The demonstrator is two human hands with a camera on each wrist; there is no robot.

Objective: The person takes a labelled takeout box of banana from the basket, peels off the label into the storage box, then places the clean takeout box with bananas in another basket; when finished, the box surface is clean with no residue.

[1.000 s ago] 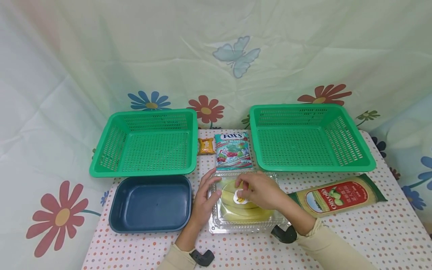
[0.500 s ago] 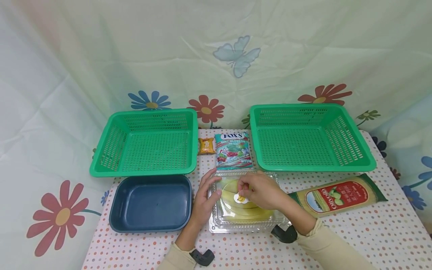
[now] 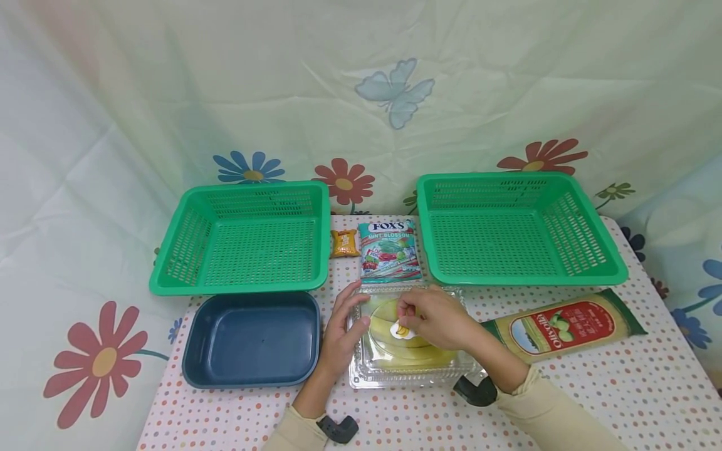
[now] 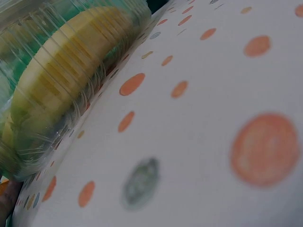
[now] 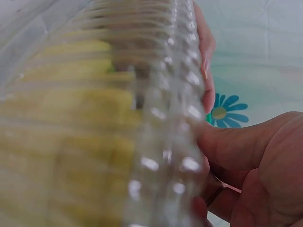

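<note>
A clear plastic clamshell box [image 3: 417, 377] of bananas [image 3: 414, 362] sits on the table in front of me. On its lid is a white sticker [image 3: 403, 332] with a banana picture. My right hand [image 3: 437, 317] is over the lid, thumb and fingertips together at the sticker's upper edge, pinching it; they cover that edge. Along the box's left side lies my left hand [image 3: 340, 336], fingers extended and thumb at the lid. The left wrist view shows a banana [image 4: 71, 66] through the ribbed wall. In the right wrist view, the right hand's curled fingers are beyond the box.
Two green baskets [image 3: 239, 292] [image 3: 527, 280] stand at the back. A dark blue tub [image 3: 251, 383] is left of the box. Between the baskets lie a small yellow packet [image 3: 345, 243] and a Fox's candy bag [image 3: 390, 252]. At right lies an Olivoilà pasta pack [image 3: 564, 329].
My right thumb and fingertips, spread apart over the sticker a second ago, have come together at its upper edge. The left hand and the box have stayed in place.
</note>
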